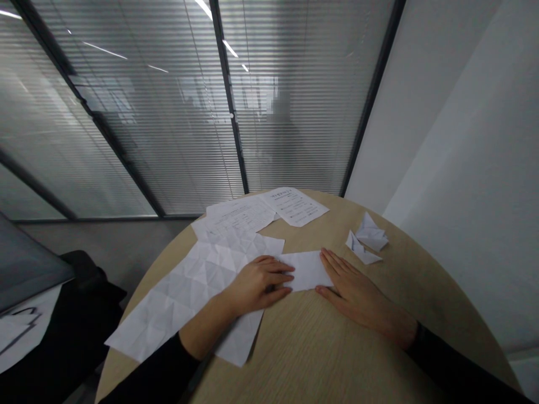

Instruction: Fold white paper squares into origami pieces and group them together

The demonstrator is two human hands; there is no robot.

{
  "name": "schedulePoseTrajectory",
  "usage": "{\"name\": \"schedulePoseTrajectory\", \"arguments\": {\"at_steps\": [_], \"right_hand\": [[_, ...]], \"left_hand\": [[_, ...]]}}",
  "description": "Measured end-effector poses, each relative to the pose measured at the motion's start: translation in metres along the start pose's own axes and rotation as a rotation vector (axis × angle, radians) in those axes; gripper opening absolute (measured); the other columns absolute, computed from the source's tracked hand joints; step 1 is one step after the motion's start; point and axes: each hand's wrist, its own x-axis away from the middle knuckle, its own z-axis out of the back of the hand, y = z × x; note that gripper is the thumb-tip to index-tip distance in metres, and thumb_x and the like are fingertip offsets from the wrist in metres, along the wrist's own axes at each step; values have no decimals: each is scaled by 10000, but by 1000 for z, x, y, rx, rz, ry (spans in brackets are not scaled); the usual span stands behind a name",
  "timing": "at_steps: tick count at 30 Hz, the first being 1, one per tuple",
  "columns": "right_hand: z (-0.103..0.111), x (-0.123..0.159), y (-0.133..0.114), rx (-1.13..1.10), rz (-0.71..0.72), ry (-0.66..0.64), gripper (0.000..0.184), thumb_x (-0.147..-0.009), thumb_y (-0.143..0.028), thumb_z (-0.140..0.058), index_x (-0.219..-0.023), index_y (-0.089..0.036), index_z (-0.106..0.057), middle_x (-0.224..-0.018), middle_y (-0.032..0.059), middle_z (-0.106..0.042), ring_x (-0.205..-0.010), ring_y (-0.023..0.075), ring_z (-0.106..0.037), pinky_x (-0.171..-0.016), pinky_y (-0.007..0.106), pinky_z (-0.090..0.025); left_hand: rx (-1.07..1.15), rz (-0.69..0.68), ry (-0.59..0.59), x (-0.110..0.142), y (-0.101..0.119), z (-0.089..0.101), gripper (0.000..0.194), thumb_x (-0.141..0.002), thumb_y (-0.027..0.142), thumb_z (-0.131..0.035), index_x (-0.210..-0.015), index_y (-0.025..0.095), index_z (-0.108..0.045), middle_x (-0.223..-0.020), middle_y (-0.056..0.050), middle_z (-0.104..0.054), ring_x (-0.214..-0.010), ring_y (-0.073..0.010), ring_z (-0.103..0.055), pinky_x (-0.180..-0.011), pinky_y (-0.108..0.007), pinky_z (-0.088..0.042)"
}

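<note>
Left hand (261, 280) is resting palm-down, fingers slightly parted, and right hand (351, 283) is lying flat, fingers together; neither is gripping, both apparently bracing the white paper strip (306, 270) flat by its ends, inward from the table's (303, 348) edges. Creased paper (189, 280) is spreading toward the left edge, printed sheets (295, 206) lying at the far edge, folded pieces (370, 233) sitting near the right edge, presumably so nothing is crowding the fingers.
</note>
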Motion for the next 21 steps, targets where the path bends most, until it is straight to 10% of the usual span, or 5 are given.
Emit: {"name": "schedulePoseTrajectory", "arguments": {"at_steps": [21], "right_hand": [[30, -22, -18, -188, 20, 132, 444, -980, -379, -830, -1382, -264, -681, -1275, 140, -786, -1198, 390, -724, -1048, 595, -591]], "left_hand": [[-62, 181, 70, 6, -7, -8, 746, -1025, 551, -818, -1621, 230, -504, -1561, -184, -721, -1399, -408, -728, -1255, -716, -529]]}}
